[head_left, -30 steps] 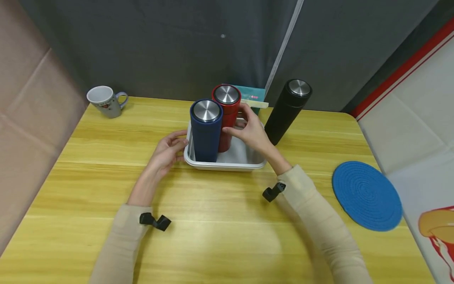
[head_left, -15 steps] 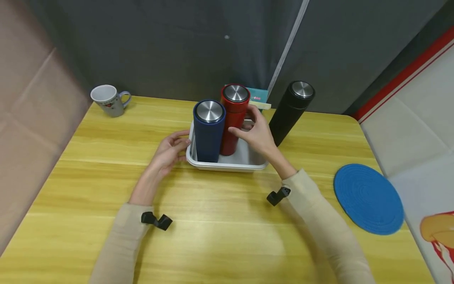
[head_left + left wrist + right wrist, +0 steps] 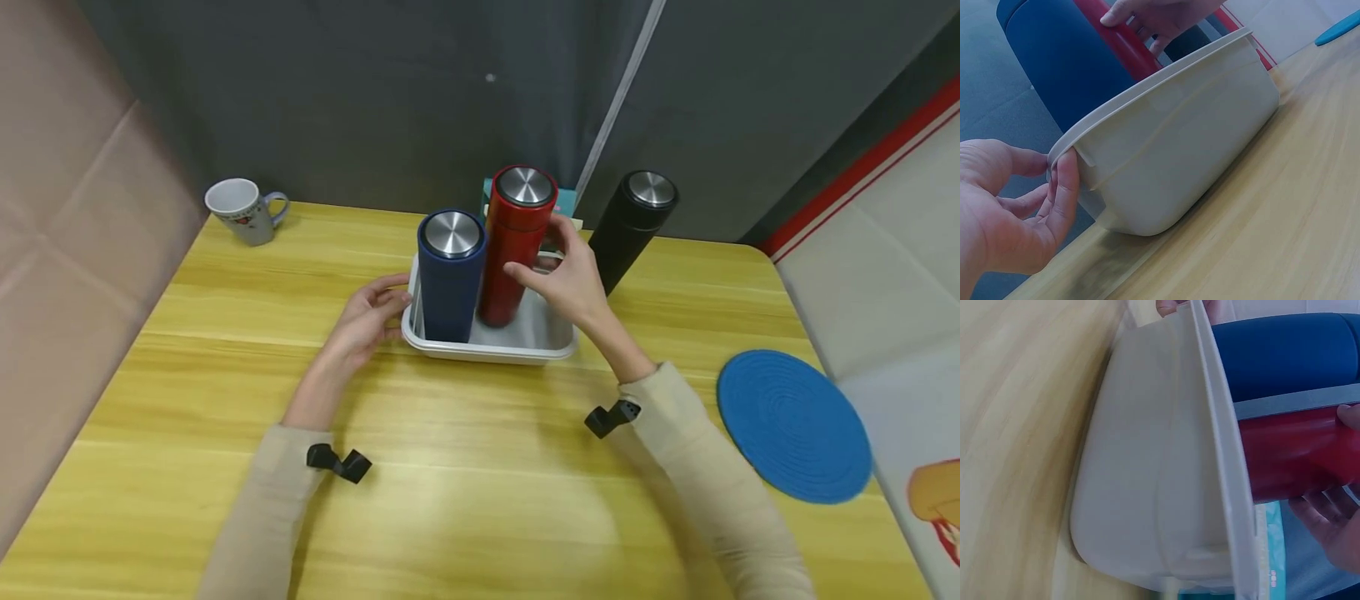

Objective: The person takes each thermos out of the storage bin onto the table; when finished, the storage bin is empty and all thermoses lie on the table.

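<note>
Right hand [image 3: 567,279]: reaches over the tub [image 3: 487,348], fingers curled round the red flask [image 3: 517,242], which stands in the tub beside the blue flask [image 3: 450,275].
Left hand [image 3: 367,317]: fingertips [image 3: 1066,181] pinch the tub's left rim.
Left wrist view: thumb under the rim's lip, hidden from the head camera.
Right wrist view: tub's outer wall.

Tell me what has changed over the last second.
The right hand, gripping the red flask, has raised it in the white tub; its top now stands above the blue flask. The left hand stays on the tub's rim; the black flask is unmoved.
</note>
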`<state>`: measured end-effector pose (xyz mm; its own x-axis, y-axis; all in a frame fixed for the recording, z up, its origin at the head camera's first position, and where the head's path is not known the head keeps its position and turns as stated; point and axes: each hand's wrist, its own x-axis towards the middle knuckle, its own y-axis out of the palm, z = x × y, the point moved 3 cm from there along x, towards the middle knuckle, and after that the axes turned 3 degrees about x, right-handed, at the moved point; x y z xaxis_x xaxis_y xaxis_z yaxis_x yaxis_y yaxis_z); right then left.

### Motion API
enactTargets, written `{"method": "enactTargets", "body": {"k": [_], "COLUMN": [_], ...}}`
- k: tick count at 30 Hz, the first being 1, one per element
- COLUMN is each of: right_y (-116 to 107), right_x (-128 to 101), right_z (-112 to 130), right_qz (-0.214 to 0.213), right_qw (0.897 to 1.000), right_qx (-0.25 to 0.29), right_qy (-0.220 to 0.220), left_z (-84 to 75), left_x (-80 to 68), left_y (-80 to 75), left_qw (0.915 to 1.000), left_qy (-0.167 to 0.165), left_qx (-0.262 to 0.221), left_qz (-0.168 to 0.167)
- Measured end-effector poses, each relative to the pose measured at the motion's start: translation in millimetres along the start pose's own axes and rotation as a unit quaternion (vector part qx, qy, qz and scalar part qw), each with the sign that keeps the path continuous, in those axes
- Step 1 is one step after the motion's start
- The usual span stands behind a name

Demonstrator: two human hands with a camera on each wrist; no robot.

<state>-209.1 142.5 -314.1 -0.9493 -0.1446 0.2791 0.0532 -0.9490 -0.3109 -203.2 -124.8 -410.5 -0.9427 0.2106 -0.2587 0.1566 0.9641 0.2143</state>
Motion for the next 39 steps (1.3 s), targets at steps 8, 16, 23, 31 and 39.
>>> {"method": "enactTargets", "body": {"k": [8,16,23,31,39], "right_y": [-12.3,-21.5,-27.3,-37.6,-45.8], "right_x": [-4.0,-9.2,-14.3,-23.9,-31.2], "right_z": [8.7,-0.9,6.5,10.6,12.7], "right_qz": [-0.016,-0.027,-0.026,-0.036,-0.039], "right_qw": [1.0,0.999,0.999,0.999,0.998], "right_qx": [-0.019,-0.006,0.008,-0.006,-0.005], "right_qy": [-0.014,-0.025,-0.04,-0.031,-0.042], "left_z": [-0.1,1.5,-0.4,-1.8,-0.7], "left_x": [1.3,-1.6,-0.9,-1.3,-1.2], "left_y": [-0.7,0.5,0.0,1.1,1.4], "left_qw": [1.0,1.0,1.0,1.0,0.9999], "left_qy": [-0.003,-0.006,-0.004,-0.003,-0.002], "left_qx": [0.001,0.003,0.001,-0.003,-0.007], "left_qz": [0.0,0.005,0.002,0.009,0.009]}}
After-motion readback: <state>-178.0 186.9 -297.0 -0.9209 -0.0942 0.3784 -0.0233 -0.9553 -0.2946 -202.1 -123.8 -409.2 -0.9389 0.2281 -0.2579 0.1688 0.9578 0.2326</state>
